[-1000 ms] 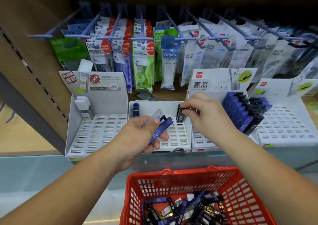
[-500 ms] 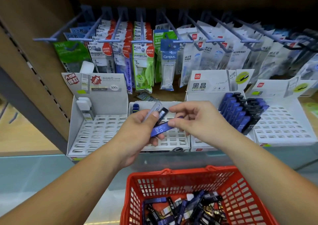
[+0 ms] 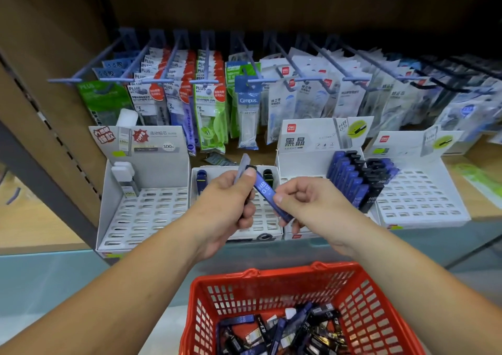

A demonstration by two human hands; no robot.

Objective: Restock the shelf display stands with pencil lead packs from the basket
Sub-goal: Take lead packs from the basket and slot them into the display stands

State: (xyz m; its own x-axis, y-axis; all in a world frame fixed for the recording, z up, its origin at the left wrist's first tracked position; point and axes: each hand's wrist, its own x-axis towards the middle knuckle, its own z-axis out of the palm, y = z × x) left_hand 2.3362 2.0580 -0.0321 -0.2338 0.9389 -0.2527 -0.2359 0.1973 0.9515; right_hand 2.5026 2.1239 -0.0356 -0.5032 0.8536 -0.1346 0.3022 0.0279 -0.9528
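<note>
My left hand [image 3: 225,205] grips a small bunch of pencil lead packs, with a translucent grey pack [image 3: 243,164] sticking up above the thumb. A blue lead pack [image 3: 264,189] marked HB 0.5 slants down from that bunch, and my right hand [image 3: 307,200] pinches its lower part between thumb and forefinger. Both hands hover in front of the middle white display stand [image 3: 260,224], which holds a blue pack [image 3: 201,178] and a black pack [image 3: 268,176] at its back. The red basket [image 3: 271,276] below holds several more packs [image 3: 288,330].
The white stand [image 3: 298,159] on the right holds rows of blue and black packs [image 3: 353,183]. A slotted stand [image 3: 421,200] sits at far right, and another stand [image 3: 146,213] with white packs at left. Correction tape packets [image 3: 209,104] hang on hooks behind.
My right hand left the black pack standing in the middle stand, came back to my left hand and took hold of the blue pack. The camera moved closer.
</note>
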